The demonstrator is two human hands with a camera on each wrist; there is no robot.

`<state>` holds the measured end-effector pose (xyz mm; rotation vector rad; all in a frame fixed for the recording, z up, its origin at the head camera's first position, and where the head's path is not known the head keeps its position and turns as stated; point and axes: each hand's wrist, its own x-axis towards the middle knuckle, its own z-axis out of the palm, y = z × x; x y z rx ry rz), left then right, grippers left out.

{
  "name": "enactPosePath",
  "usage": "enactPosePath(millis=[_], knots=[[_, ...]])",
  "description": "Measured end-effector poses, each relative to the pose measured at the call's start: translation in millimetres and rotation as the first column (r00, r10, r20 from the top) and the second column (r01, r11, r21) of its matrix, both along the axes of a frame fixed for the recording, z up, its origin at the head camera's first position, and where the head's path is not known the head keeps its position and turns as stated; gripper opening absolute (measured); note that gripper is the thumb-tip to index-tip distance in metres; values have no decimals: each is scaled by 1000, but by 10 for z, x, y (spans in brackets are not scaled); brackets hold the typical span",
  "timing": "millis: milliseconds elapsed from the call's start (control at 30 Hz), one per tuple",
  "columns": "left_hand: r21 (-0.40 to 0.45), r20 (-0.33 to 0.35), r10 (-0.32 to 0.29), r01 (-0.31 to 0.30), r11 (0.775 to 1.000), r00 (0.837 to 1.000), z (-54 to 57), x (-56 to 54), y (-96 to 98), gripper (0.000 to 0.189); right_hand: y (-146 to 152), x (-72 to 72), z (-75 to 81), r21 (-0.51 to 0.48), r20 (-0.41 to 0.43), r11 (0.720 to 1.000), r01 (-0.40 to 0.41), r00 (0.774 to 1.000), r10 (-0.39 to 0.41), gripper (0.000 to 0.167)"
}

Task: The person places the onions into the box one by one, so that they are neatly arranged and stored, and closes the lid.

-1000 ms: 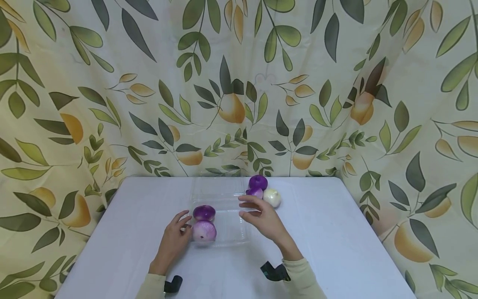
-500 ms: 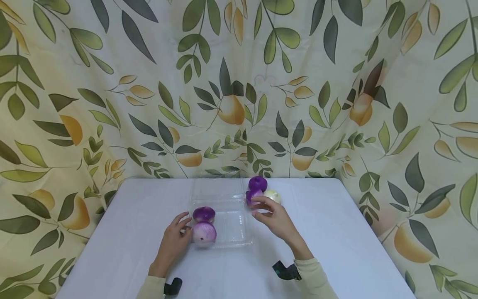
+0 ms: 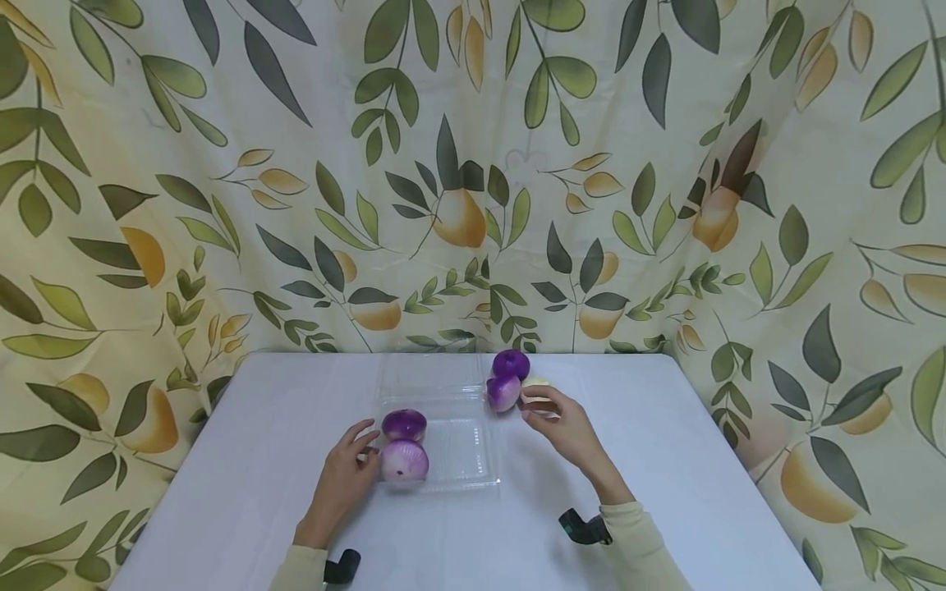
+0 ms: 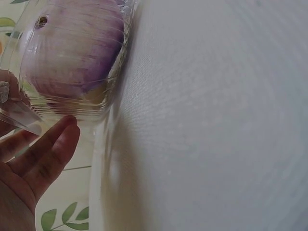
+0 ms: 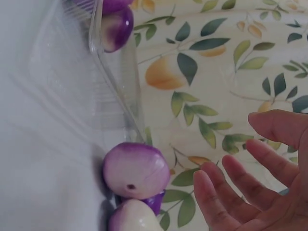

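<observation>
Just right of the left grip sits the clear container, on the white tabletop. Two purple onions inside: near boxed onion close by the fingertips, far boxed onion a little beyond, both along the wall nearest that grip. Left grip appears to pinch the container's edge lightly, clear lip between the digits in the wrist view; likely a steadying hold, since thin plastic loaded to one side would slide or tip easily. Lid laid back, away from both grips, presumably so the base can be reached from above. Right grip holds nothing: fingers parted, slightly bent, raised over the tabletop and apart from the onions in its wrist view. To its left and beyond, front loose onion and rear loose onion, both purple. Pale onion below and past the fingers, mostly hidden by them from the head. Loose trio clustered just outside the container's right side, probably to sit near this grip without crowding the box; bunched, they should also roll less. Finger spread looks suited to a smooth, round body.
</observation>
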<state>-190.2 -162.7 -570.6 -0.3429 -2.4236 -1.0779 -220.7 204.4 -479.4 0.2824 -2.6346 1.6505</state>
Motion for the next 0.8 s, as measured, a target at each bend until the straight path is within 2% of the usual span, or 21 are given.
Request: enactPosePath(millis=[67,267,300,600,800], knots=[[1,10,-1,1,1000,1000,9,3,-1,31,26,7,38,0,9,1000,14,1000,-14,39],[13,38,-4,4,1000,999,8,0,-3,31,139,-62,18,42,29,996,79,996,-80,40],[14,35,-4,3,1000,999,6,-1,-4,31,174,-103,-40,50,25,995,89,996,-91,40],[-10,-9,8,-8,1000,1000,-2,0,0,32,328,-222,-204,46,48,985,164,985,-166,40],[5,7,0,0,1000,1000,14,0,1,32,375,-288,-304,33,59,977,209,976,-211,40]])
